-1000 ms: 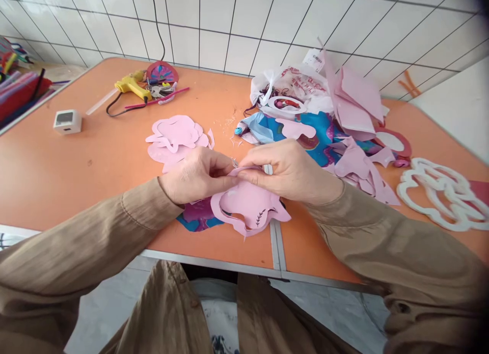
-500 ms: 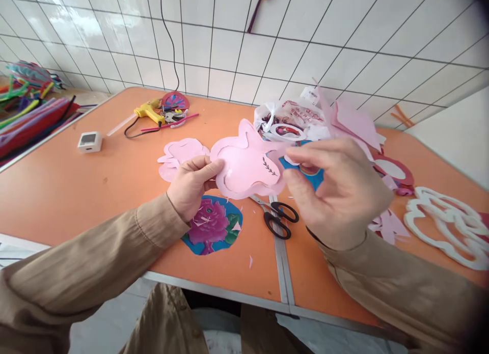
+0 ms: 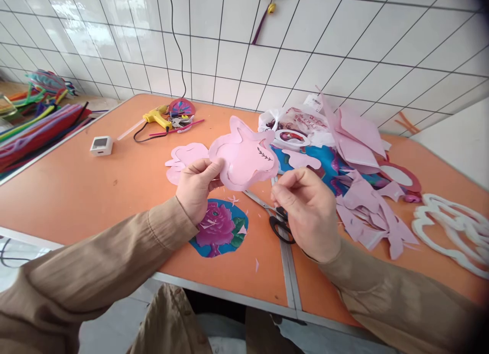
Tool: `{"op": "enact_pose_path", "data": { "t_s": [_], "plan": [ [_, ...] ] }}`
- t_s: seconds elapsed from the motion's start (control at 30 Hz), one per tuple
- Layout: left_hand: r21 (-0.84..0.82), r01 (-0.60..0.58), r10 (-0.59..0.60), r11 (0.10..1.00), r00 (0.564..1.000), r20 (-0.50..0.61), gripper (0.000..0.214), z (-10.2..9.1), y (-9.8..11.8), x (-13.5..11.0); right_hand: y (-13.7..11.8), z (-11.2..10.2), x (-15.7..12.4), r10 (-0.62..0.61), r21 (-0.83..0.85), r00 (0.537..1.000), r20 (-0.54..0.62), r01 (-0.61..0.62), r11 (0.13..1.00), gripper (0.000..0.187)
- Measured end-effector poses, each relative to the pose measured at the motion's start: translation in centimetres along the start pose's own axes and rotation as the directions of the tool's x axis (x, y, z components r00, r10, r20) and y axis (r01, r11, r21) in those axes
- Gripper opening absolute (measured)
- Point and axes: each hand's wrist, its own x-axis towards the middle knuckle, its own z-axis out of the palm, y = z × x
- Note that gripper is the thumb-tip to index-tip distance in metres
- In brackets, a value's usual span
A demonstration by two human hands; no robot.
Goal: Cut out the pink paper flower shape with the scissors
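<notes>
My left hand (image 3: 196,191) pinches the left edge of a layered pink paper cutout (image 3: 244,158) with a wavy outline and a small dark leafy sprig printed on it. It is held up above the table. My right hand (image 3: 311,211) is closed just right of the cutout's lower edge, thumb and fingertips together; whatever may be between them is too small or hidden. Below lie scissors (image 3: 280,229) with black handles, partly covered by my right hand. A blue cutout with a purple rose (image 3: 217,226) lies under my left wrist. More pink paper shapes (image 3: 187,153) rest behind my left hand.
Pink paper scraps (image 3: 372,206), folded pink sheets (image 3: 355,135) and white foam outlines (image 3: 451,232) spread over the right side. A yellow glue gun (image 3: 156,118) and a small white box (image 3: 101,145) stand back left. Pipe cleaners (image 3: 42,125) lie far left against the tiled wall.
My right hand has moved down and left, from a raised spot with thumb and fingers apart to a closed pinch. My left hand still holds the pink cutout. The view has shifted slightly.
</notes>
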Motion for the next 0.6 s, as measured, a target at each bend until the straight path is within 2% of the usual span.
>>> {"op": "enact_pose_path", "data": {
  "t_s": [0.07,0.13,0.23,0.3,0.37,0.5,0.6],
  "plan": [
    [-0.040,0.010,-0.011,0.999,1.000,-0.012,0.038,0.1,0.0,0.0,0.2,0.4,-0.1,0.210,0.126,0.976,0.064,-0.216,0.968,0.030],
    [-0.079,0.021,-0.023,0.997,0.999,-0.024,0.039,0.2,-0.1,-0.1,0.6,1.0,-0.2,0.378,0.231,0.910,0.170,-0.410,0.882,0.030],
    [-0.109,0.014,-0.018,0.994,0.999,-0.037,0.038,0.4,-0.5,-0.2,1.2,2.2,-0.2,0.461,0.331,0.833,0.305,-0.547,0.769,0.042],
    [-0.093,0.002,-0.007,0.996,0.999,-0.048,0.036,0.4,-0.9,-0.4,1.4,3.1,-0.2,0.458,0.376,0.821,0.340,-0.565,0.734,0.043],
    [-0.065,0.016,-0.019,0.998,0.999,-0.040,0.034,0.4,-1.3,-0.6,1.4,3.9,-0.2,0.445,0.424,0.836,0.322,-0.548,0.721,0.042],
    [-0.059,0.156,-0.149,0.986,0.983,0.107,0.033,0.8,-1.8,-1.3,1.1,4.8,0.0,0.435,0.509,0.860,0.266,-0.509,0.694,0.039],
    [-0.048,0.163,-0.156,0.985,0.980,0.127,0.037,1.0,-1.9,-1.7,1.1,5.0,0.2,0.435,0.544,0.871,0.230,-0.486,0.684,0.035]
  ]
}}
